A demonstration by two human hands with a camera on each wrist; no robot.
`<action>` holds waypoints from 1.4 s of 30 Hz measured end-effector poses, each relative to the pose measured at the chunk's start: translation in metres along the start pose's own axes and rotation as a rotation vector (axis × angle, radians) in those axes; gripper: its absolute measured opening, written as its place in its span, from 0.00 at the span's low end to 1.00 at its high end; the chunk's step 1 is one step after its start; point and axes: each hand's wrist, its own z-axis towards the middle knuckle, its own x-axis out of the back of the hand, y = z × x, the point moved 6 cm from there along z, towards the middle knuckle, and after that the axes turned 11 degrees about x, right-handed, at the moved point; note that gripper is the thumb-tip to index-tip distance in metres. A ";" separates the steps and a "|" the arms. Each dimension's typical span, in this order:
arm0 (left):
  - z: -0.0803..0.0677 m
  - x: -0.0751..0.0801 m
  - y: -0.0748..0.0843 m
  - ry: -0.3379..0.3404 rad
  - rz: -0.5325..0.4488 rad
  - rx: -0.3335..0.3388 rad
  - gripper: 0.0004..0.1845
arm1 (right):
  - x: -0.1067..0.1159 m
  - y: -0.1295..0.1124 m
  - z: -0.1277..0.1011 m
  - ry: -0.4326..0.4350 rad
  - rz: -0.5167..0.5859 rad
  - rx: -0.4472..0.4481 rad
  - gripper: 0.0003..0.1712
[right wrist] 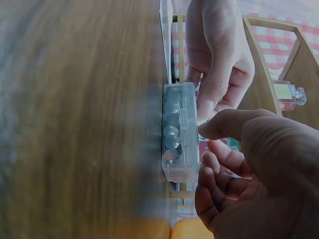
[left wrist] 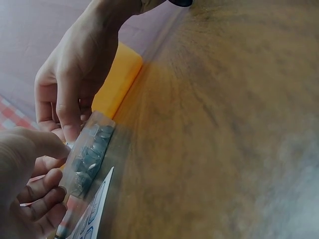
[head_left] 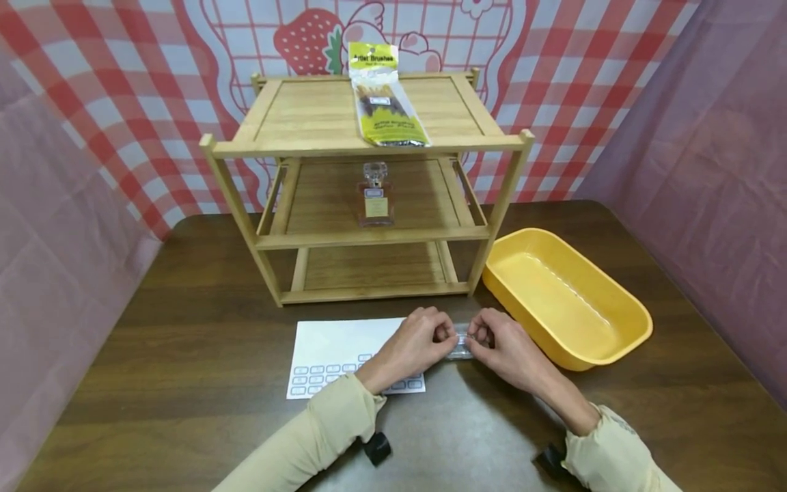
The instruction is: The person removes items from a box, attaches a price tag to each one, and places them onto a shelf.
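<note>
A small clear plastic box lies on the table, holding several grey-blue glass marbles. On its lid is a small white label sticker, mostly covered by fingertips. My left hand comes from the left and pinches one side of the sticker, thumb and index fingertip right at the lid. From the other side, my right hand pinches the sticker's opposite edge. The other fingers of both hands curl loosely. Left of the box, partly under my left wrist, is a white sheet with rows of blue-framed labels.
Behind the hands stands a wooden three-tier rack. Its top carries a pack of artist brushes, its middle shelf a labelled perfume bottle. A yellow basin sits to the right, close by my right hand.
</note>
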 end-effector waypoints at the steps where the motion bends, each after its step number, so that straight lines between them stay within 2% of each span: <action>1: 0.000 0.000 0.000 0.003 0.002 -0.002 0.02 | 0.000 0.000 0.000 -0.001 -0.002 -0.001 0.11; 27: -0.001 0.001 -0.001 0.015 -0.031 -0.007 0.02 | -0.001 0.001 -0.002 0.000 0.007 -0.007 0.10; 42: -0.002 0.000 -0.001 0.051 -0.025 -0.001 0.02 | -0.001 0.002 -0.002 0.011 0.001 -0.006 0.10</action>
